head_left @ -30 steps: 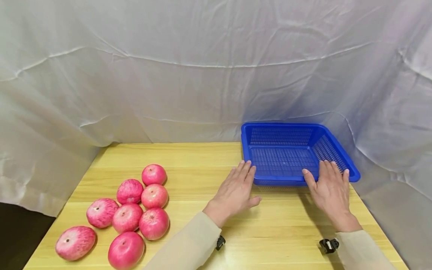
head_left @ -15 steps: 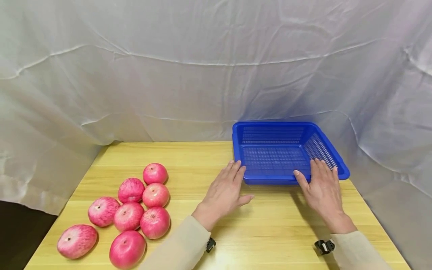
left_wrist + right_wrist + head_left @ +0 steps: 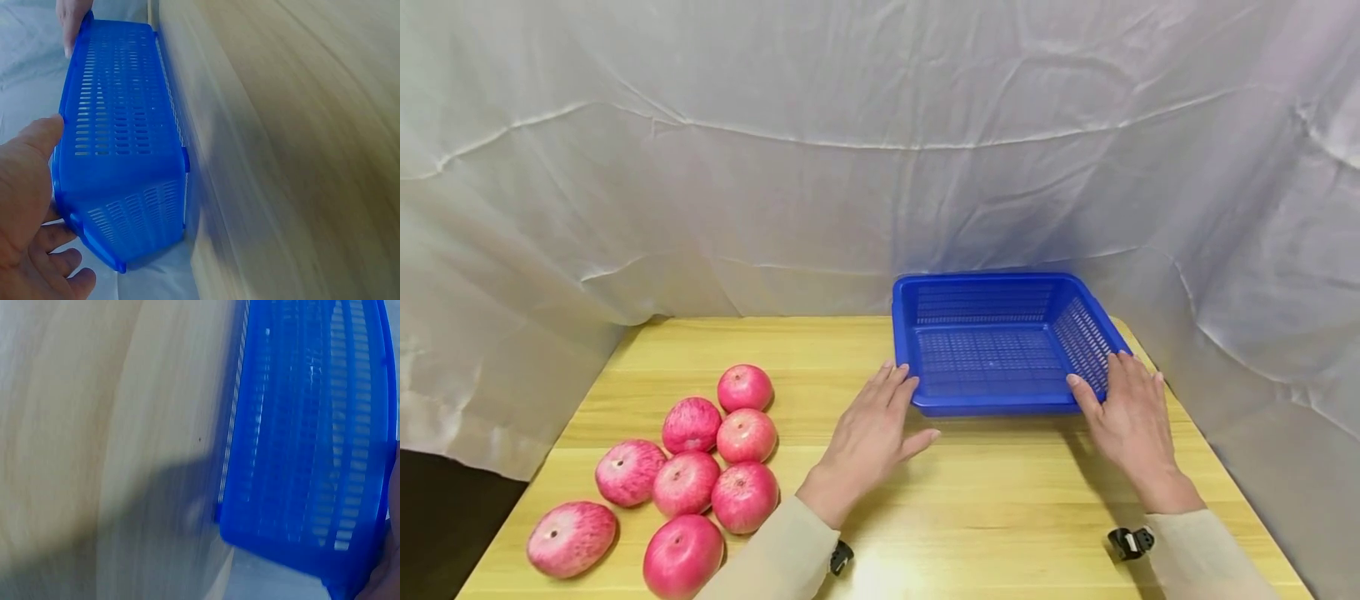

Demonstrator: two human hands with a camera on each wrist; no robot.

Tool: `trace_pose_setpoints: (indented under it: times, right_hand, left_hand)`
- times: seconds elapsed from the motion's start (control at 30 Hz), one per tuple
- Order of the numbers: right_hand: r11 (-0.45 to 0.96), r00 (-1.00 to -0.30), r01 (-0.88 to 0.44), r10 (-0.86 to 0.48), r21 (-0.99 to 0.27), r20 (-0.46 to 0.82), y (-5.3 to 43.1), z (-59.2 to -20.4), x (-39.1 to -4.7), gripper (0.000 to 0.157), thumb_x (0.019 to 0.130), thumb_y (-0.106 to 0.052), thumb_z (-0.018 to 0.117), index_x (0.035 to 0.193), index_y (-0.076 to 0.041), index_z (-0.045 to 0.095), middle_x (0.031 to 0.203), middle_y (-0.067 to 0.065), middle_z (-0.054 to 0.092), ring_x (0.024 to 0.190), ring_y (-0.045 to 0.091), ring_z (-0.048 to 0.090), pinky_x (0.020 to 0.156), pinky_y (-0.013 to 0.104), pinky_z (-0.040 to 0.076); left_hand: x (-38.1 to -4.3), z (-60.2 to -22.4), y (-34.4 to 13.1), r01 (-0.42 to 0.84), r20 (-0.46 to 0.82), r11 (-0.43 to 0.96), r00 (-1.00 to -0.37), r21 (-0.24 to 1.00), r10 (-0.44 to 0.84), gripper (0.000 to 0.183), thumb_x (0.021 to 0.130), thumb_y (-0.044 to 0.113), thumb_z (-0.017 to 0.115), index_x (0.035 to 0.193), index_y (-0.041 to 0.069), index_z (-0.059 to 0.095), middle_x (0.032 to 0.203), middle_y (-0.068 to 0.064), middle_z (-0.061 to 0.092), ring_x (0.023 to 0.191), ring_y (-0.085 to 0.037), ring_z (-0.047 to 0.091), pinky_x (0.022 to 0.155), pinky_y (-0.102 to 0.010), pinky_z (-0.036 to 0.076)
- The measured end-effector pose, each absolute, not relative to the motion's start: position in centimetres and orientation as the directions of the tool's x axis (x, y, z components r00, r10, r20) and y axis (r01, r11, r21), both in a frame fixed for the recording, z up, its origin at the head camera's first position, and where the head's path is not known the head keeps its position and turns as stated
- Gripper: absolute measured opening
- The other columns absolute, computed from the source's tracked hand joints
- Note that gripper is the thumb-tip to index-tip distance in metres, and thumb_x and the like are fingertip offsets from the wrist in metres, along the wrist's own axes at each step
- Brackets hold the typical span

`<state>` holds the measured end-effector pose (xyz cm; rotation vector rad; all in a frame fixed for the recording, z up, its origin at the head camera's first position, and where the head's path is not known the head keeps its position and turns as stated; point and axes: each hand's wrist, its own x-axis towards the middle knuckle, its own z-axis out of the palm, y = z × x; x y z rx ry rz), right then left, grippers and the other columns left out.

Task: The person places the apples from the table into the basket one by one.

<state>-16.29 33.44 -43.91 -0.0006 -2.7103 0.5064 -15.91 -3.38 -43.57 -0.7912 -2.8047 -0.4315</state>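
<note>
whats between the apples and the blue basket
The left hand and its sleeve, over otherwise bare tabletop between apples and basket, as the head view shows.

On the desk (image 3: pixel 1000 500): eight apples (image 3: pixel 686 483) clustered at left, basket (image 3: pixel 988 354) to their right toward the back edge, left hand (image 3: pixel 867 433) at its front-left corner, right hand (image 3: pixel 1126 421) at its front-right, cloth curtain (image 3: pixel 820 183) behind.
</note>
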Motion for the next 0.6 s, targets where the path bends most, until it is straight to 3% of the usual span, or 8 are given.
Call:
trace_pose_setpoints:
  times: [0.13,0.27,0.6]
  right_hand:
    - [0.913,-0.941,-0.049,0.094,-0.406,0.324,33.6,-43.7,-16.2,0.086,0.111,-0.051,0.044,0.156,0.019,0.023,0.157,0.045,0.029,0.144,0.064,0.029,0.122,0.072,0.021]
    - [0.894,-0.95,-0.038,0.107,-0.447,0.294,33.0,-43.6,-16.1,0.086,0.11,-0.051,0.046,0.159,0.015,0.02,0.152,0.041,0.035,0.132,0.062,0.04,0.104,0.078,0.036]
    - [0.87,-0.946,-0.097,0.07,-0.484,0.316,30.0,-43.7,-15.9,0.081,0.109,-0.045,0.053,0.157,0.014,0.027,0.148,0.037,0.041,0.122,0.057,0.048,0.092,0.077,0.044]
  left_hand:
    - [-15.4,-43.7,-4.4,0.512,0.283,0.819,-0.851,0.261,0.442,0.081,0.102,0.063,0.058,0.155,0.004,0.049,0.167,-0.014,0.04,0.16,-0.032,0.029,0.13,-0.042,0.025]
    - [-14.8,-43.8,-5.5,0.494,0.302,0.815,-0.861,0.303,0.41,0.081,0.1,0.062,0.061,0.154,0.002,0.049,0.166,-0.016,0.042,0.159,-0.032,0.031,0.129,-0.043,0.028]
    - [-13.6,-43.3,-7.8,0.425,0.275,0.823,-0.9,0.376,0.339,0.086,0.098,0.055,0.069,0.158,-0.001,0.043,0.168,-0.019,0.037,0.158,-0.035,0.033,0.127,-0.048,0.032]
